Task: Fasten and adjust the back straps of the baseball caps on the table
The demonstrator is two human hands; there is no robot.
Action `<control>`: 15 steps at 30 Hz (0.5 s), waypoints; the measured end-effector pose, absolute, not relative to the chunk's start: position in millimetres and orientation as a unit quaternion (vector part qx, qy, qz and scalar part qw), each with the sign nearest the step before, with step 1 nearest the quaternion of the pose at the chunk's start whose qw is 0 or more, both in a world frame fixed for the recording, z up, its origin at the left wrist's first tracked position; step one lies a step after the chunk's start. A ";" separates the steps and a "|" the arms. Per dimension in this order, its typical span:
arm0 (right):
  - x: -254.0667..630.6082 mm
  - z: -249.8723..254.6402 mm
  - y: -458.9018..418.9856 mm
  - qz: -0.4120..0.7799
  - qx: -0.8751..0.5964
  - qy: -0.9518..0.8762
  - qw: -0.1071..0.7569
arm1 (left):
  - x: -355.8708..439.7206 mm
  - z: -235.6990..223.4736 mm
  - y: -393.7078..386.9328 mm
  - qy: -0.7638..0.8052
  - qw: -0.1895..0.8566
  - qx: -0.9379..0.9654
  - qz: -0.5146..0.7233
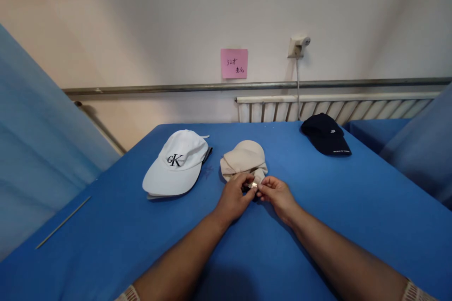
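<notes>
A beige cap (243,157) lies in the middle of the blue-covered table, its back strap toward me. A small shiny metal buckle (254,185) on the strap sits between my two hands. My left hand (236,195) is closed, thumb and fingers pinching the strap at the buckle's left. On the other side, the fingertips of my right hand (277,196) pinch the strap beside the buckle. Part of the strap is hidden behind my fingers.
A white cap (183,160) with black letters rests on the left, apparently on top of another cap. At the back right lies a dark cap (325,132). A thin stick (63,222) is near the left edge. Blue curtains (42,150) hang at the sides; a radiator (275,110) stands behind.
</notes>
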State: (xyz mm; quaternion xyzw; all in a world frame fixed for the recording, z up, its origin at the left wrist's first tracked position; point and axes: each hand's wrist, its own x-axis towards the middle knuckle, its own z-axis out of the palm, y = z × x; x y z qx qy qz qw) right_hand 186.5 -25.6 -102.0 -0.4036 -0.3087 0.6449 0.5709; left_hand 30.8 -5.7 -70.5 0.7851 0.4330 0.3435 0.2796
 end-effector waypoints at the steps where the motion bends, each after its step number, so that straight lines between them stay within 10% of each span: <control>1: 186.8 -101.4 -26.4 0.659 -0.395 -0.304 0.563 | 30.9 -70.2 -5.5 0.433 0.277 0.785 0.347; 15: 197.7 -106.6 -18.0 0.738 -0.321 -0.185 0.564 | 31.0 -71.6 -5.0 0.383 0.312 0.780 0.384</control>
